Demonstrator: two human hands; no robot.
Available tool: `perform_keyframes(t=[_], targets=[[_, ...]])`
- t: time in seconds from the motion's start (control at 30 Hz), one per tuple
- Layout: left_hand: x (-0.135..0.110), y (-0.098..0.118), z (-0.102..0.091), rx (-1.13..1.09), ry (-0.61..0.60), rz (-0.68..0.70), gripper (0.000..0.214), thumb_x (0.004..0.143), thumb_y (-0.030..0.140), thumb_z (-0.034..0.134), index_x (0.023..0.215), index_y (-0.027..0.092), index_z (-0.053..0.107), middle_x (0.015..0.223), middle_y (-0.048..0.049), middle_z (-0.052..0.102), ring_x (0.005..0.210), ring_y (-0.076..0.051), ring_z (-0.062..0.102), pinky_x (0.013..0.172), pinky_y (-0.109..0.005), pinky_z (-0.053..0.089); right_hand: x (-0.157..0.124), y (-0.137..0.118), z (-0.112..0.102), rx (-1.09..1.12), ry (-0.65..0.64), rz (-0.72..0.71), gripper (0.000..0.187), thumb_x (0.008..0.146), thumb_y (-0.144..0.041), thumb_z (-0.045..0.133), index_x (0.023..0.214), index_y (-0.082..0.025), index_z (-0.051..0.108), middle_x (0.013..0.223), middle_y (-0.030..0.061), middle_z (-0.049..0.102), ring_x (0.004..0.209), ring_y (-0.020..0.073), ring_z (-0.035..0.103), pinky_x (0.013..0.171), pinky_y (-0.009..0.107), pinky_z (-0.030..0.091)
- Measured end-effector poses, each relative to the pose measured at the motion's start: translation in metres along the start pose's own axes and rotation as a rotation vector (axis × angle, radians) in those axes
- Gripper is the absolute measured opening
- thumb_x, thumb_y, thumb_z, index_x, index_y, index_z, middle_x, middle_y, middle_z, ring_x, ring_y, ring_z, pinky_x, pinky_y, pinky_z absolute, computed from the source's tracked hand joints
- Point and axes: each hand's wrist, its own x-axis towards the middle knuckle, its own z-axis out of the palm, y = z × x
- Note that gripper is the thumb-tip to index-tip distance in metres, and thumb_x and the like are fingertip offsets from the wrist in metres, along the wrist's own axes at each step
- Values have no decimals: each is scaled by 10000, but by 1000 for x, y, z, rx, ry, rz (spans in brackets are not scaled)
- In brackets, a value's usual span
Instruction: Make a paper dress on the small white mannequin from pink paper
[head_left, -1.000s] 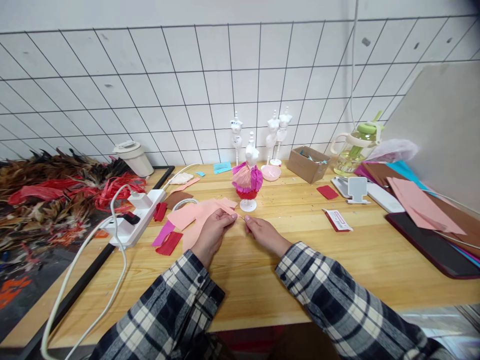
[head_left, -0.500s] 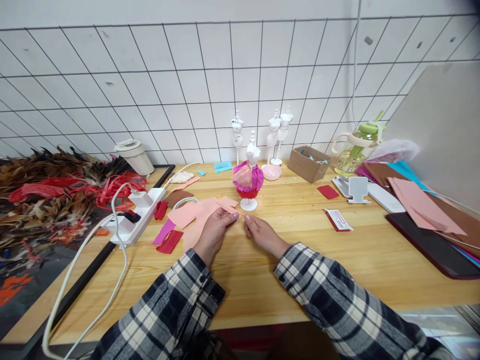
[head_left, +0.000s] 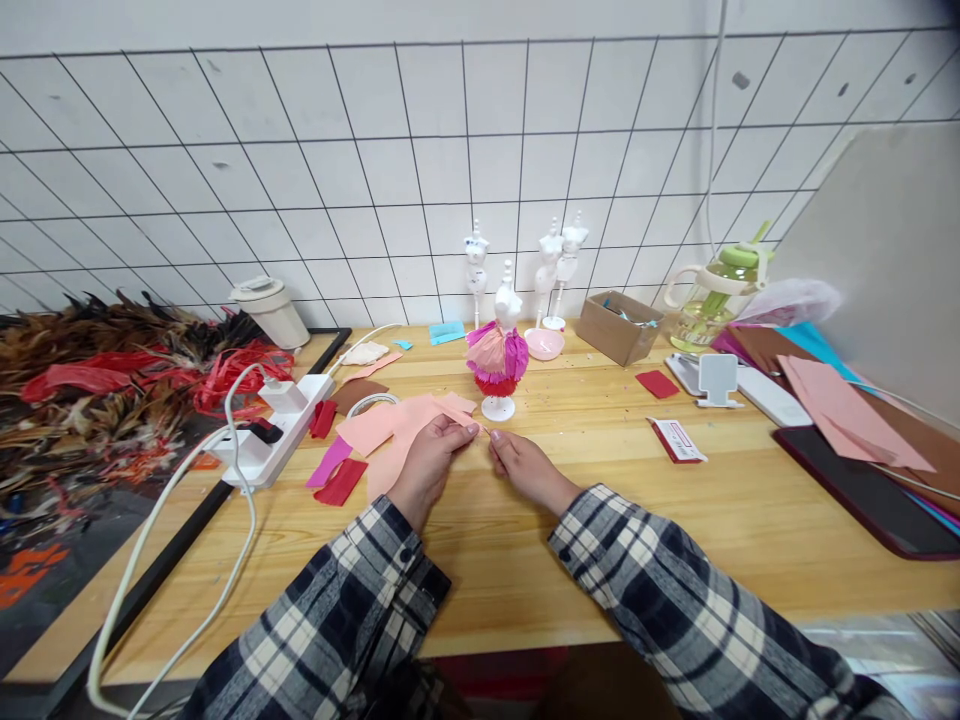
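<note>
Two-handed, pinching just in front of the ruffled dress form (head_left: 498, 352) and working right beside the peach paper (head_left: 405, 425)! Clamping thumb and fingertip of the left hand (head_left: 431, 456) on a thin peach piece (head_left: 484, 430), stretching it across the small gap between both pinches, apparently gripping its other end with the right hand (head_left: 525, 470); being so tiny, not showing its exact shape. For doing this well: pulling evenly, squeezing lightly, probably risking a tear by tugging, and steadying both wrists over the wooden table (head_left: 495, 580).
</note>
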Motion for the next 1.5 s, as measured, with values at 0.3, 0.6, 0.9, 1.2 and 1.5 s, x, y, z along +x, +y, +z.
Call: perform_keyframes(t=[0.3,0.6,0.9,1.2,1.5], targets=[[2,-1,-3,10,-8,0,311,563,208,830,775,134,615,727,1,658,724,-115,584,773,-250,450,-1,-1,-2,-67,-5,3,451,944,-527,244,668,-216,417,598,-14,481,588,146,456,614,282,351],[5,-1,-11,-42,-42,-46,282,565,162,816,776,135,630,740,8,642,723,-95,579,763,-224,451,1,-1,-13,-50,-39,39,532,941,-573,230,632,-207,463,579,-6,483,576,144,447,575,265,328],[5,1,-11,-20,-102,-80,318,566,131,812,844,125,658,728,-3,659,690,-102,589,748,-232,445,0,-5,-18,-167,-53,13,598,958,-562,193,604,-192,503,564,-5,493,574,131,463,592,259,309],[5,1,-11,-9,-117,-96,331,561,140,820,852,125,664,713,-7,680,678,-111,606,735,-233,442,2,-3,-18,-176,-58,12,584,955,-560,221,596,-192,499,557,-3,505,560,126,457,583,252,319],[3,3,-9,-6,-108,-100,322,557,138,819,845,130,675,714,-13,687,679,-125,610,747,-253,436,1,-3,-18,-153,-58,17,597,933,-597,231,556,-199,466,523,-10,471,533,129,440,568,258,316]])
